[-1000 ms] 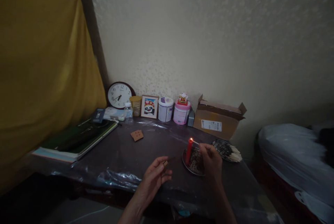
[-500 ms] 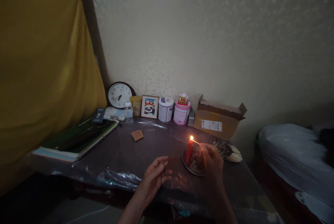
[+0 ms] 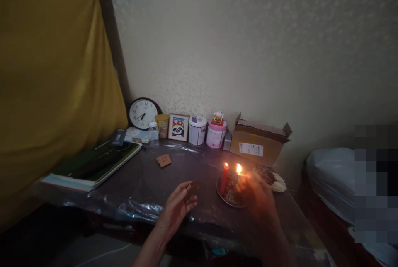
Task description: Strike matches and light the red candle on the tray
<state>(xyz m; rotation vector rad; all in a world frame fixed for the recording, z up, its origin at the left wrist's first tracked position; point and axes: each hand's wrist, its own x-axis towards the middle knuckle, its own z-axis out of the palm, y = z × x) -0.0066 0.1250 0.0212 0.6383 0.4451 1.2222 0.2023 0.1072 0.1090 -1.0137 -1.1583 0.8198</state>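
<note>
A red candle (image 3: 224, 177) burns upright on a small round metal dish (image 3: 229, 194) holding dark bits. My right hand (image 3: 256, 194) is pinched on a burning matchstick (image 3: 239, 169), whose flame sits just right of the candle flame; the hand is blurred by motion. My left hand (image 3: 177, 208) is closed round a small dark matchbox (image 3: 192, 187) over the plastic-covered table (image 3: 146, 184), left of the dish.
A pile of pale sticks (image 3: 273, 180) lies right of the dish. Along the wall stand a clock (image 3: 142, 113), a panda picture (image 3: 178, 127), two tubs (image 3: 207, 132) and a cardboard box (image 3: 258, 141). Books (image 3: 93, 167) lie left, a small brown card (image 3: 163, 160) mid-table, a bed (image 3: 332, 175) right.
The candle took flame from the match. My right hand has since drawn the burning match back to the right, away from the wick. My left hand shifted slightly left.
</note>
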